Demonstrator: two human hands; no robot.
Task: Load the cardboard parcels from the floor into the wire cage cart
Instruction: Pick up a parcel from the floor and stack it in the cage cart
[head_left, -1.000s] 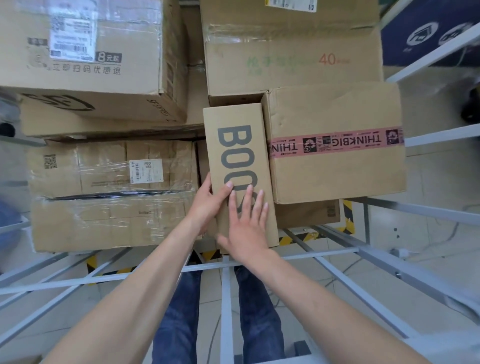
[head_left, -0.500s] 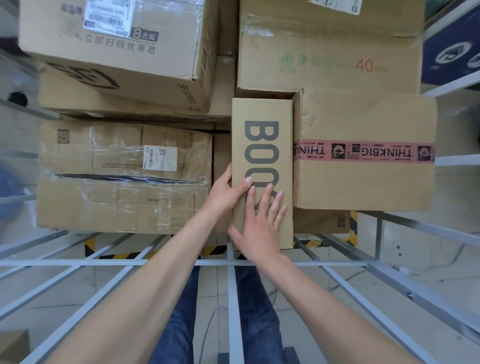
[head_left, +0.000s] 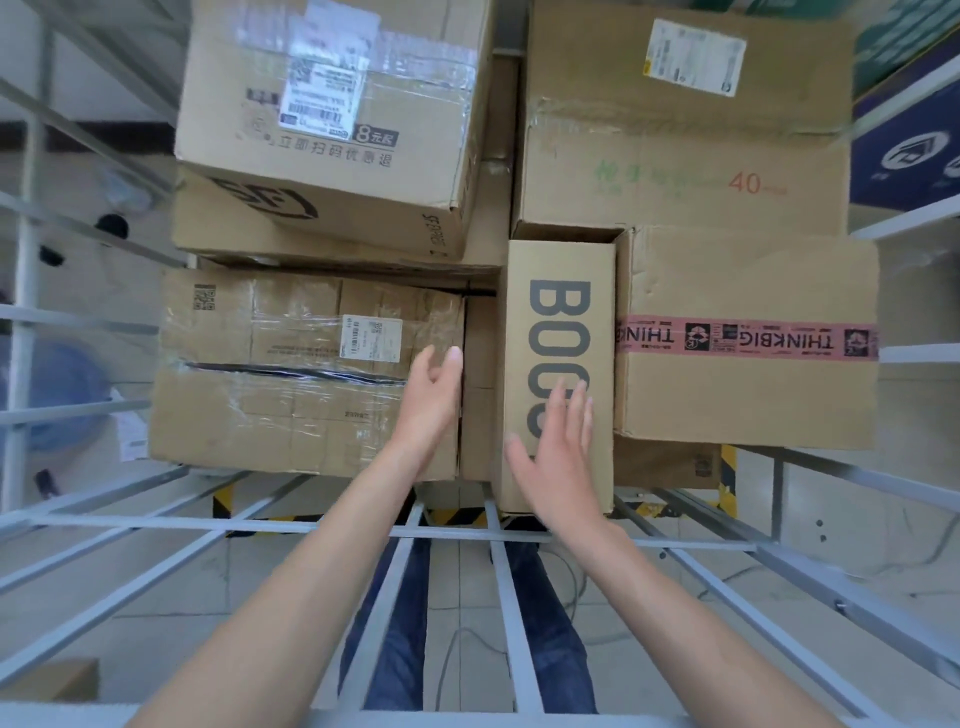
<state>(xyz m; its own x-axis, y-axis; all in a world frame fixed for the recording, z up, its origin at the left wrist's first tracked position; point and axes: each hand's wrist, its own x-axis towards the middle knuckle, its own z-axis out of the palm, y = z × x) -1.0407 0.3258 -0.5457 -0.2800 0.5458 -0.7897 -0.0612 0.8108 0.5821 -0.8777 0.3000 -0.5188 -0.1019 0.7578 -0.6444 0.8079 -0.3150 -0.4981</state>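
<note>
A narrow cardboard box printed with big grey letters (head_left: 558, 312) lies inside the wire cage cart (head_left: 363, 527), wedged between a plastic-wrapped box (head_left: 291, 374) and a box with pink tape (head_left: 748, 338). My left hand (head_left: 434, 395) hovers open just left of the narrow box, not touching it. My right hand (head_left: 558, 457) is open with spread fingers over the box's near end, seemingly just off its surface. Two larger boxes (head_left: 332, 130) (head_left: 675, 145) sit further in.
White cage bars run along the near side, the left (head_left: 26, 312) and the right (head_left: 924, 223). My legs in blue jeans (head_left: 400, 623) show through the near bars. A blue carton (head_left: 909, 150) sits outside at the upper right.
Both hands have come off the narrow lettered box: the left moved away to the left, the right lifted and slid back. The box stays put in the cart.
</note>
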